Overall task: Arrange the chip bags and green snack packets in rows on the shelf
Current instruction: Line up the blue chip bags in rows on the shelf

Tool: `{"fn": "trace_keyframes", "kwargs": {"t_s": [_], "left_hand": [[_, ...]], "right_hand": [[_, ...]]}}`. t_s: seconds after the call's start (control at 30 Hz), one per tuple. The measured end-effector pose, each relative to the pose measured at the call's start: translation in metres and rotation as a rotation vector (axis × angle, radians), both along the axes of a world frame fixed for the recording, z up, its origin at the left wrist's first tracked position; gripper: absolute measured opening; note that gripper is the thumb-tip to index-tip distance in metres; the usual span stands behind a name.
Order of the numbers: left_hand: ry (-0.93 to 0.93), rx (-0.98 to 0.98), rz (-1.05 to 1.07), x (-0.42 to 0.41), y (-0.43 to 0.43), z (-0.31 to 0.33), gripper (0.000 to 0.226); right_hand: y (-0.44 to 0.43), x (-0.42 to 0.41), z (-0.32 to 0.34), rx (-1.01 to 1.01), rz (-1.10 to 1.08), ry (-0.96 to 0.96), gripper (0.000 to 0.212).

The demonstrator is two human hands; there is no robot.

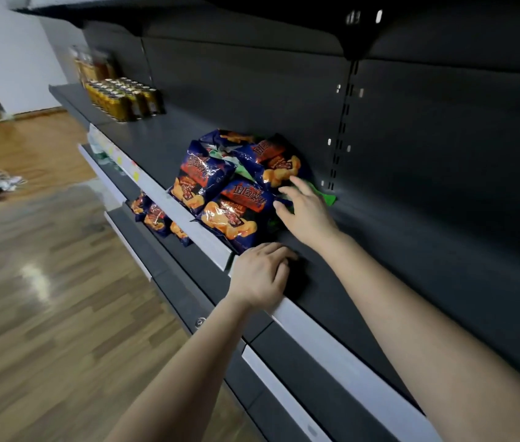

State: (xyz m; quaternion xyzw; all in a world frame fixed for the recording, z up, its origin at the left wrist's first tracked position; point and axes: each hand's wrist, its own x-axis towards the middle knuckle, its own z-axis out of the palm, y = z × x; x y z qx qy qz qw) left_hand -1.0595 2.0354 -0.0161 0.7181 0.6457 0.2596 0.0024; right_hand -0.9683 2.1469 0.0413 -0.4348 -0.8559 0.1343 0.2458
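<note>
Several dark blue chip bags (pixel 236 199) with orange chips printed on them lie in a loose heap on the dark grey shelf (pixel 380 250). Green snack packets (pixel 327 196) poke out from under the heap at its right and middle. My right hand (pixel 306 212) reaches into the right side of the heap with fingers extended, touching a chip bag and a green packet. My left hand (pixel 263 274) rests on the shelf's front edge just below the nearest chip bag, fingers loosely curled, holding nothing.
Gold cans (pixel 124 97) stand in rows at the shelf's far left, with jars behind them. More chip bags (pixel 156 216) lie on the lower shelf. A white price rail (pixel 332 339) runs along the shelf front. Wooden floor lies to the left.
</note>
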Motion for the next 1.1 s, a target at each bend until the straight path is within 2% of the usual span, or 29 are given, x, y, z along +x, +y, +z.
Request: {"fn": "trace_keyframes", "kwargs": {"t_s": [0.07, 0.17, 0.23, 0.3, 0.5, 0.63, 0.8, 1.0, 1.1], "left_hand": [[-0.013, 0.016, -0.008, -0.001, 0.001, 0.0, 0.047], [-0.036, 0.03, -0.016, -0.002, 0.001, -0.001, 0.045], [-0.048, 0.037, -0.018, -0.002, 0.001, 0.0, 0.045], [-0.054, 0.038, -0.019, -0.002, 0.001, 0.0, 0.045], [-0.06, 0.027, -0.011, -0.002, 0.0, 0.0, 0.043], [-0.057, 0.025, -0.003, -0.002, 0.0, 0.0, 0.043], [-0.033, -0.004, 0.009, -0.002, 0.0, 0.0, 0.05], [0.036, -0.07, 0.006, -0.001, 0.0, 0.005, 0.067], [0.004, -0.114, -0.021, 0.001, 0.002, 0.009, 0.059]], "right_hand": [[0.004, -0.015, 0.003, -0.043, 0.084, -0.019, 0.053], [0.008, -0.033, 0.001, -0.186, 0.182, -0.139, 0.076], [0.012, -0.039, -0.006, -0.217, 0.173, -0.217, 0.088], [0.016, -0.04, -0.011, -0.212, 0.154, -0.205, 0.093], [0.017, -0.037, -0.02, -0.22, 0.123, -0.084, 0.088], [0.008, -0.023, -0.017, -0.142, -0.093, -0.007, 0.086], [0.0, 0.01, 0.002, 0.043, -0.184, 0.014, 0.081], [-0.01, 0.084, 0.011, 0.002, -0.275, 0.013, 0.078], [-0.019, 0.13, 0.007, -0.03, -0.304, -0.063, 0.071]]}}
